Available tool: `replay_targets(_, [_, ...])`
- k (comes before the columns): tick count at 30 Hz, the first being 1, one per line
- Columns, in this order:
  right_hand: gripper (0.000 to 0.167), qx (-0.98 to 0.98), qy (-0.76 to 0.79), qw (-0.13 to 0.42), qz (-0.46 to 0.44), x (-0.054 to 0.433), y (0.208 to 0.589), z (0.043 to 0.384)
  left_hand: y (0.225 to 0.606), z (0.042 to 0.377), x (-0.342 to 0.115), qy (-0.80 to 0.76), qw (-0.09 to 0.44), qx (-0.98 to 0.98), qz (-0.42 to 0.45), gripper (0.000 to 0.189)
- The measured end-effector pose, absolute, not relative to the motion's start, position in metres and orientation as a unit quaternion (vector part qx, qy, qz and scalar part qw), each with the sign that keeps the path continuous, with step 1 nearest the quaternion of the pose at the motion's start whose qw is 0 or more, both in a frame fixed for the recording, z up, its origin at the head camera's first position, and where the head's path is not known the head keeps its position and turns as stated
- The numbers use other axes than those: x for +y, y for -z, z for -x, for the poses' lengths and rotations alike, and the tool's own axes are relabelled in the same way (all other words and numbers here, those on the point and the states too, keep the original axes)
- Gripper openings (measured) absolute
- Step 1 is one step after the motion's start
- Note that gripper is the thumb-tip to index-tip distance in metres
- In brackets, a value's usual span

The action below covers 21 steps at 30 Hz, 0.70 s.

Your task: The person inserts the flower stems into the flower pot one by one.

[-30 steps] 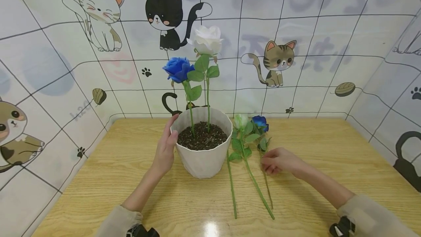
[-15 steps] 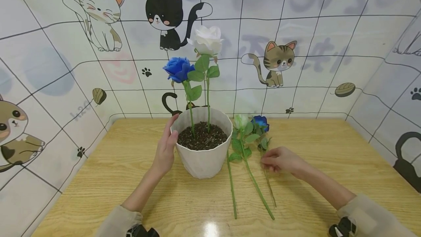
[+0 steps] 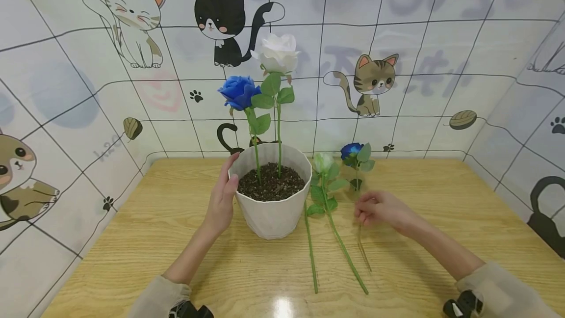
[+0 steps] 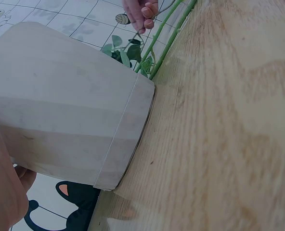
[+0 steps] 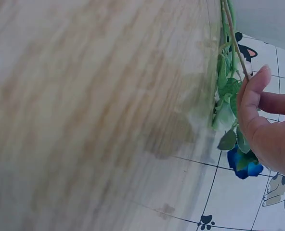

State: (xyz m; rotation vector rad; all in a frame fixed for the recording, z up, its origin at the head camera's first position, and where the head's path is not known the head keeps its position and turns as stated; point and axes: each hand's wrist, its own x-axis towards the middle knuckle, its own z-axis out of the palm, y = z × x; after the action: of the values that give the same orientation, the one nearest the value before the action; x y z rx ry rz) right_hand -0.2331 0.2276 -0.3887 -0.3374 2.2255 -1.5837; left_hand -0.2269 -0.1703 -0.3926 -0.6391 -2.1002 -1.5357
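My left hand (image 3: 221, 202) holds the left side of a white flowerpot (image 3: 271, 220), thumb and index finger at the rim. A blue rose (image 3: 240, 93) and a white rose (image 3: 277, 54) stand upright in its dark soil (image 3: 269, 188). To the right of the pot, my right hand (image 3: 379, 210) pinches the thin stem of a second blue rose (image 3: 351, 151), whose bloom points toward the back wall. In the right wrist view that stem (image 5: 237, 48) runs up from the fingertips. In the left wrist view the pot (image 4: 70, 110) fills much of the frame.
A whitish-green rose (image 3: 323, 163) lies on the wooden table (image 3: 176, 254) between pot and right hand. Beside it lies another green stem (image 3: 311, 254), its upper end hidden behind the pot. A cat-patterned backdrop (image 3: 300, 112) encloses the table's back and sides.
My right hand has shifted slightly right and back with the blue rose. Its bloom has risen, coming apart from the whitish-green rose's leaves. The left hand and pot stay put.
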Motion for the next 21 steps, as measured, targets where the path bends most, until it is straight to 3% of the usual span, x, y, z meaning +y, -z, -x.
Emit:
replay_targets(5, [0.034,0.79,0.579,0.164,0.117,0.227,0.38,0.234,0.392,0.227,-0.17,0.558,0.229,-0.763,0.232,0.053])
replay_targets(11, [0.042,0.815,0.556,0.084,0.139,0.226,0.371,0.236,0.392,0.227,-0.171,0.556,0.231,-0.764,0.232,0.053])
replay_targets(21, [0.031,0.826,0.53,-0.028,0.19,0.224,0.353,0.238,0.392,0.227,-0.17,0.561,0.229,-0.76,0.236,0.053])
